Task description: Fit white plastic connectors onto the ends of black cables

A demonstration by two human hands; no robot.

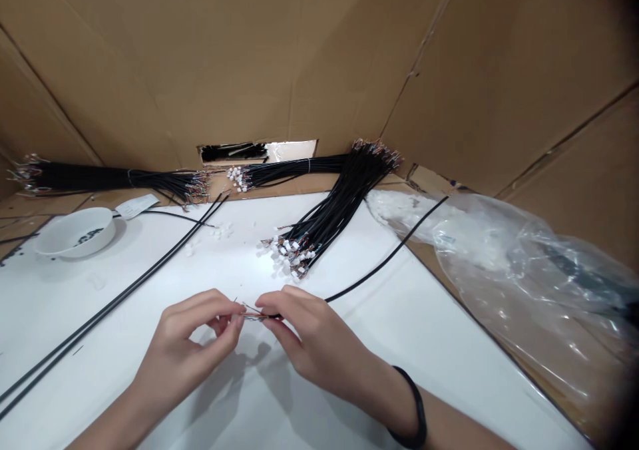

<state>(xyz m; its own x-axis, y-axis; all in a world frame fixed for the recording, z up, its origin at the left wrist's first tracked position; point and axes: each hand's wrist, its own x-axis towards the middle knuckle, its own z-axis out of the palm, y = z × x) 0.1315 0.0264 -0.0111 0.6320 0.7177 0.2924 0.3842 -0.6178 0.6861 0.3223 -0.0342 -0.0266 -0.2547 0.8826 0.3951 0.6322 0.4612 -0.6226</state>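
A black cable [387,261] runs from the right side of the white table to my right hand [312,333], which pinches it close to its stripped end. Thin coloured wires [253,315] come out of that end and cross the small gap between my hands. My left hand [192,343] has its thumb and forefinger pressed together on the wires' tips. One or two thin wires stick up apart from the others. Whatever sits between the left fingertips is hidden. Both hands are just above the table, and a black band is on my right wrist.
A bundle of black cables with white connectors [332,214] lies ahead, with more cable bundles [100,176] along the cardboard wall [224,57]. Two long cables [124,290] cross the left side. A white bowl [50,240] holds small dark pieces. Clear plastic bags [504,283] lie right.
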